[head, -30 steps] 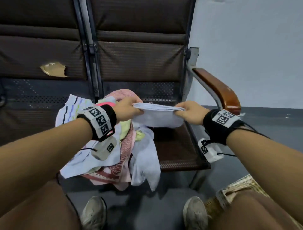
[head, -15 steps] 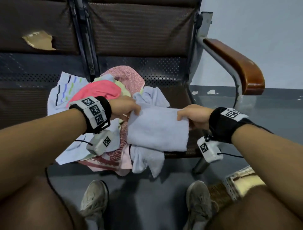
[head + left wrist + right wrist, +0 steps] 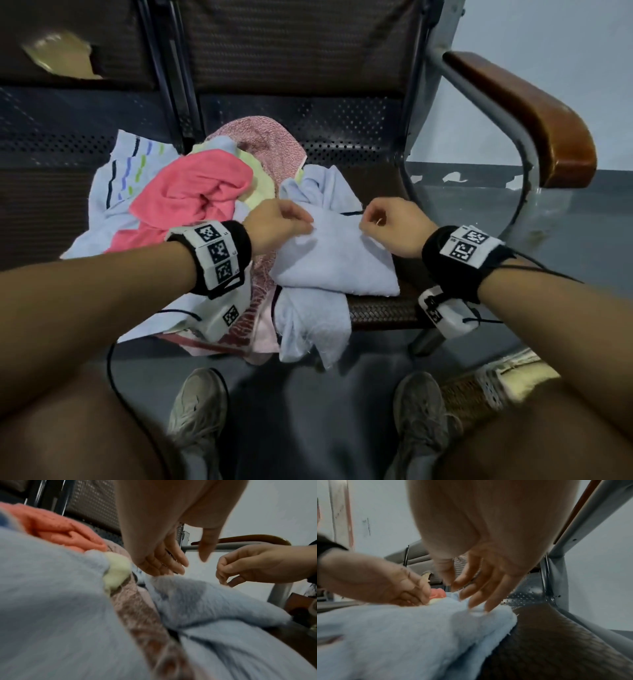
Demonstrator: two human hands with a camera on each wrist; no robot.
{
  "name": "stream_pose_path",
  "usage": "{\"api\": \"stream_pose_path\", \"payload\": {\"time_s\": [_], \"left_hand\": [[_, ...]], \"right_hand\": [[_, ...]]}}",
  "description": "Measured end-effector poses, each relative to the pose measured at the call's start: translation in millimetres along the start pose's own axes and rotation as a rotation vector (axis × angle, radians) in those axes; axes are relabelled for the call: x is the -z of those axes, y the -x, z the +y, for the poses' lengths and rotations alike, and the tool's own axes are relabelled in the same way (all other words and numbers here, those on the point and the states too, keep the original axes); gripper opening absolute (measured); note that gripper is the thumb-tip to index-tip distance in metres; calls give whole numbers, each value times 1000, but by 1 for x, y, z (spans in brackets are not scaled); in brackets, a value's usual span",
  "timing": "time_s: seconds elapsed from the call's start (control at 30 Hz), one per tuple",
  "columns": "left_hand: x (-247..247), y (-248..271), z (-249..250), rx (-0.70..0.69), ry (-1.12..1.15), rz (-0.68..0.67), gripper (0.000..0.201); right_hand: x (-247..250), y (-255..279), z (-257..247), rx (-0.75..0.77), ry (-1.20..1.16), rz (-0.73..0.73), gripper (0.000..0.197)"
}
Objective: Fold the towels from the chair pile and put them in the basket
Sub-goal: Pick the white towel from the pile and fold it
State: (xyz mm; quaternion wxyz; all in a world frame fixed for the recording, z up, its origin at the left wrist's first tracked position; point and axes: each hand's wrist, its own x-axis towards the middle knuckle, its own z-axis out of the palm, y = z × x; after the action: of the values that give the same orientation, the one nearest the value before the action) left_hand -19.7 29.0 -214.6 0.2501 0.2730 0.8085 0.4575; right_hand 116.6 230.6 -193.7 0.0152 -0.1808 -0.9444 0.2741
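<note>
basket [image 3: 507,380] mostly hidden by thigh, wrist views blurred

Fuzzy matt cloth towel [image 3: 337,260], glossy brown wooden armrest [image 3: 534,116], grey metal frame [image 3: 428,61], woven basket [image 3: 479,387]

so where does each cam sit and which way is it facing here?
Head: on the head, looking down and forward at the chair seat; both forearms, left hand, right hand, knees and shoes show.
Left wrist: under the left wrist, looking along its fingers over the pale blue towel.
Right wrist: under the right wrist, looking along its fingers toward the seat back.
Shared: both wrist views catch the opposite hand and that towel.
</note>
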Motion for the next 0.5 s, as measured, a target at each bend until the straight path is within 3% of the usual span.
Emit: {"api": "stream_pose_path", "payload": {"time_s": [0.1, 0.17, 0.23, 0.3, 0.4, 0.5], "left_hand": [[3, 21, -13, -40, -216, -279, 47], [6, 30, -22, -79, -448, -333, 75], [6, 35, -27, -103, -520, -310, 85], [4, 36, -27, -119, -511, -234, 72], [6, 36, -23, -171, -532, -118, 31], [11, 36, -16, -152, -477, -53, 12]], "right_hand": [[-4, 25, -3, 73, 41, -241, 24], [-10, 39, -1, 105, 122, -305, 51], [-15, 47, 2, 134, 176, -332, 75], [-18, 50, 5, 176, 266, -338, 74], [-17, 50, 6, 235, 282, -243, 32], [-7, 49, -1, 188, 227, -162, 18]]}}
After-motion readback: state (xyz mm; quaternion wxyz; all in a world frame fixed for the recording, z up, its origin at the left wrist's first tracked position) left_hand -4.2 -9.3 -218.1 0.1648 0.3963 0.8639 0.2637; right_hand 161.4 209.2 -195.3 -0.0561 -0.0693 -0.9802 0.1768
